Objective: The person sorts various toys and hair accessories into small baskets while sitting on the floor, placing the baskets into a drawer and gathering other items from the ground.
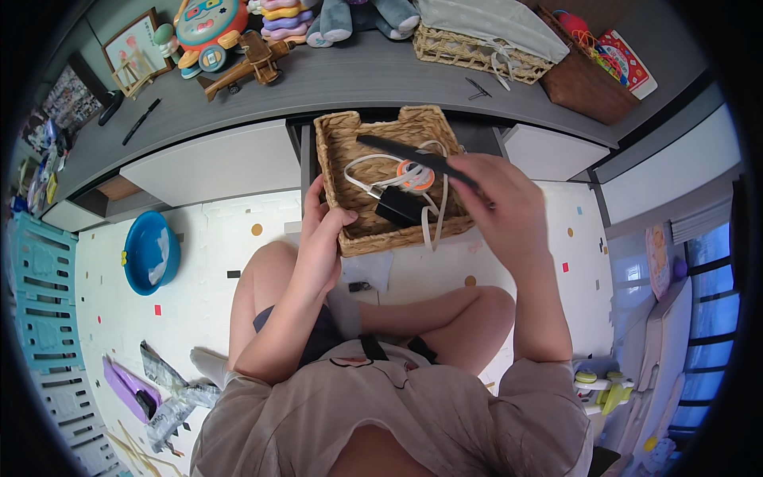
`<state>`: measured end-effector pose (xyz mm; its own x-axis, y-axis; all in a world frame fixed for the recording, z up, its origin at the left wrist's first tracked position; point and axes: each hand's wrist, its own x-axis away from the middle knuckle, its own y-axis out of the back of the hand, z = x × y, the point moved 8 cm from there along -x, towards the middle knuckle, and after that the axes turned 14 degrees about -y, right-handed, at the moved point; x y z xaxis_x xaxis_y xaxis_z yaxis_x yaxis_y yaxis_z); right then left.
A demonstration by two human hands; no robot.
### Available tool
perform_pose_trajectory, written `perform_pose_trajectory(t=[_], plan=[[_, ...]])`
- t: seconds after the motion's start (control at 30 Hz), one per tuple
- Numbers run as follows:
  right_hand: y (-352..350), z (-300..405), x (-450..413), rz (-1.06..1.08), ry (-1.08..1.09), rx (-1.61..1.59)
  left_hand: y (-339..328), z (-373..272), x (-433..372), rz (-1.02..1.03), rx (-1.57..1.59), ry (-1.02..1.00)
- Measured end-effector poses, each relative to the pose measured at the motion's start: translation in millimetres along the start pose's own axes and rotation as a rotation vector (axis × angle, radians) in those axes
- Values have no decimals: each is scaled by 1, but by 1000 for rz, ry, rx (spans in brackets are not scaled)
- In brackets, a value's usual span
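Observation:
My left hand (pixel 325 232) grips the near left corner of a woven basket (pixel 405 241), its thumb over the rim. The basket is tilted above an open drawer (pixel 484 140). In my right hand (pixel 506 197) is a long, flat black object (pixel 411 156), held over the basket; its kind is unclear. Inside the basket lie a black power adapter (pixel 400 207), a looped white cable (pixel 363 161) and a round orange-and-white item (pixel 424 179). Part of the cable hangs over the near rim. My right fingertips are partly hidden.
A wooden toy plane (pixel 253 62), a black pen (pixel 142 121), black hair clips (pixel 478 88) and a cloth-lined basket (pixel 477 53) are on the grey cabinet top (pixel 357 77). On the floor mat stands a blue basin (pixel 134 256); plastic bags (pixel 173 411) lie lower left.

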<state>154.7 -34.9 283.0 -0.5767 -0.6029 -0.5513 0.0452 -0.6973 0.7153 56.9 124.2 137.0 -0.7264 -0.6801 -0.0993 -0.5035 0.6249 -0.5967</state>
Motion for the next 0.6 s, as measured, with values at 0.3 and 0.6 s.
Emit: perform_pose_trajectory(t=[0.3,0.6], plan=[[-38,-2,27,382,-11,9,12,-10,13,49,31,25],[-54,26,40,417,136,-199,7,-15,25,49,-1,-26]])
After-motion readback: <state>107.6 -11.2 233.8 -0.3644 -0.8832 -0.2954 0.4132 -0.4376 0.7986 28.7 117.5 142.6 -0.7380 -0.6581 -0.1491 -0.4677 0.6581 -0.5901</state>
